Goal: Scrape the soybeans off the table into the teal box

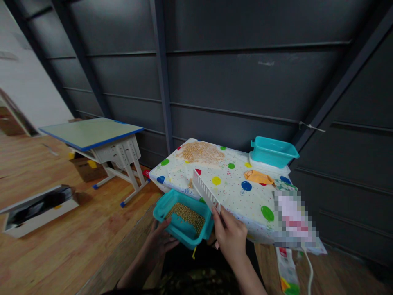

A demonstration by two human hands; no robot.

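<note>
My left hand [161, 238] grips the near left side of a teal plastic tub [181, 224]. The tub is held in front of the table's near edge, and dry yellow soybeans [187, 214] lie inside it. In my right hand [231, 232] is the end of a white slotted plastic strip [206, 190], its far end pointing over the tablecloth [227, 188]. This strip stands slanted just beyond the tub's right rim. Farther back, a spread pile of soybeans [198, 152] lies on the cloth. A few pale bits sit near the strip's left side.
At the table's back right, a second teal tub [273, 152] rests on a white tray-like piece [270, 169]. Nearby lie an orange cloth [259, 177] and a blurred-out item [294, 221]. A white cable [310, 268] hangs at right. A desk [95, 133] and white box [43, 215] stand left.
</note>
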